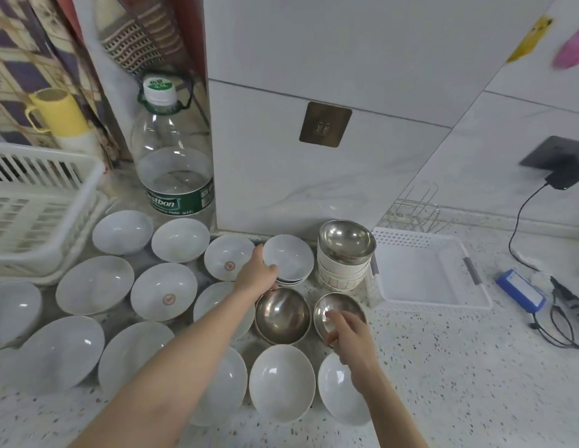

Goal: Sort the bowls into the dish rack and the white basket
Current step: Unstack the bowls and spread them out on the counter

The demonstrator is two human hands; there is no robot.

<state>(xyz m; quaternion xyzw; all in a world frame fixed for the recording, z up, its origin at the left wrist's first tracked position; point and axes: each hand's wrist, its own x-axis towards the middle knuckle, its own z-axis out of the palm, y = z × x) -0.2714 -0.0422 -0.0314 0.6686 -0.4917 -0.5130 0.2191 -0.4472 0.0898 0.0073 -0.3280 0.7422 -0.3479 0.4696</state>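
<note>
Several white bowls [163, 291] lie spread over the speckled counter, with two steel bowls among them. My left hand [256, 273] grips the rim of the top bowl of a small white stack [291, 258]. My right hand [346, 331] pinches the near rim of the right steel bowl [335, 307]. The other steel bowl [281, 315] sits just left of it. A third steel bowl [346, 240] tops a taller stack of white bowls. The white basket [424, 273] stands to the right, the dish rack [39, 202] at the far left.
A large water bottle [173, 163] stands behind the bowls by the tiled wall. A wire rack [417, 211] sits behind the basket. A blue battery pack [519, 294], cables and a plugged charger [563, 181] lie at the right. A yellow cup [57, 111] stands behind the dish rack.
</note>
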